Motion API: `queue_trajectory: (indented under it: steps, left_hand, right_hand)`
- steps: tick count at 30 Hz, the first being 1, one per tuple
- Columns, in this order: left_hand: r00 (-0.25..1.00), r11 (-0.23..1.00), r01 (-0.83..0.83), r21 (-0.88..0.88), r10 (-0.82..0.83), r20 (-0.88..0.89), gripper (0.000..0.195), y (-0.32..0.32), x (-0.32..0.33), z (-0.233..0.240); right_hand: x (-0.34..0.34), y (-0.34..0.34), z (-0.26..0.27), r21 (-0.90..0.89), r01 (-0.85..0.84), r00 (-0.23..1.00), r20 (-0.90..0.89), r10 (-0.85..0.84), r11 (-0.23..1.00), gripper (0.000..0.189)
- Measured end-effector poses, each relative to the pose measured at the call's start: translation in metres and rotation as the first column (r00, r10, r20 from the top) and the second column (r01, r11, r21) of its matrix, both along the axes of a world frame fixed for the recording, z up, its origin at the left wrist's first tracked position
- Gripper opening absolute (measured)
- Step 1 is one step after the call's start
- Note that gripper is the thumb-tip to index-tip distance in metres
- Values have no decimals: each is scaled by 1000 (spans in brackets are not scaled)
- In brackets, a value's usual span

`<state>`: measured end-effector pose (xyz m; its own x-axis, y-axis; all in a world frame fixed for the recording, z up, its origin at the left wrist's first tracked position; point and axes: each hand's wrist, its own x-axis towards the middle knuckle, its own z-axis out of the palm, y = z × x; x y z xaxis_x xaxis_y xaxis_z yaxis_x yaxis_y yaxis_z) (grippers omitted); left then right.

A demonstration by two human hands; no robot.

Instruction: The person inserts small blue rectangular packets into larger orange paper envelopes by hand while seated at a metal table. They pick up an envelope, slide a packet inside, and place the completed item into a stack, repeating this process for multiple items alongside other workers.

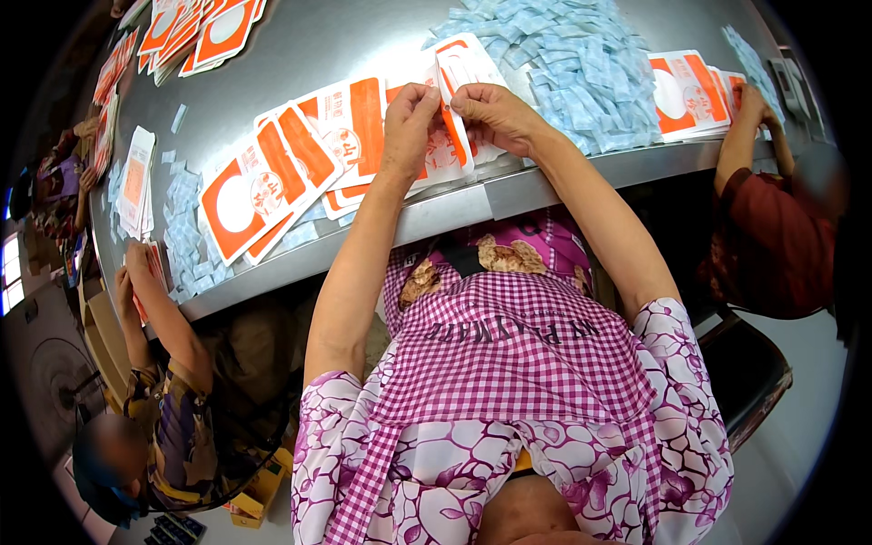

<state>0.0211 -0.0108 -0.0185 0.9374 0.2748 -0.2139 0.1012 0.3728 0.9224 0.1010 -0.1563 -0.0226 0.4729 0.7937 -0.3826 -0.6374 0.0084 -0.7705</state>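
An orange-and-white printed packaging pouch [455, 133] stands nearly edge-on above the table's front edge. On its left side, my left hand [411, 129] pinches it near the top between thumb and fingers. My right hand [496, 117] has thumb and fingertips on the opposite side of the same pouch. Whether its mouth is parted cannot be seen. Beneath and behind my hands lie more flat pouches [470, 58]. To the left, overlapping pouches [276, 170] fan along the edge. Small pale-blue sachets [579, 75] form a large heap beyond my right hand.
The metal table [300, 48] has a raised front edge [443, 221]. Pouch stacks lie at the far left [197, 34] and right [691, 95]. More sachets [187, 231] are scattered left. Co-workers' hands work at left [136, 269] and right [753, 109]. A black chair [749, 368] stands behind right.
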Motion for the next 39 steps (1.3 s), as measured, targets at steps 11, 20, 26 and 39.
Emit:
queue_trajectory:
  steps: [11, 20, 26, 39]
  left_hand:
    - [996, 997, 65, -40, -67, -53, 21, 1, -2, 6]
    - [1000, 990, 13, 142, -13, 0, 15, 0, -3, -2]
    - [953, 849, 252, 465, -134, -271, 29, 3, -15, 27]
    - [986, 956, 81, 283, -36, -160, 32, 30, -8, 0]
  right_hand:
    - [0, 0, -2, 18, 4, 992, -124, -1, 1000, 27]
    - [0, 2, -8, -18, -12, 985, 170, 15, 1000, 23]
    - [-11, 14, 10, -211, 49, 797, 598, 90, 976, 25]
    - [-27, 15, 40, -45, 24, 893, 450, -1, 999, 19]
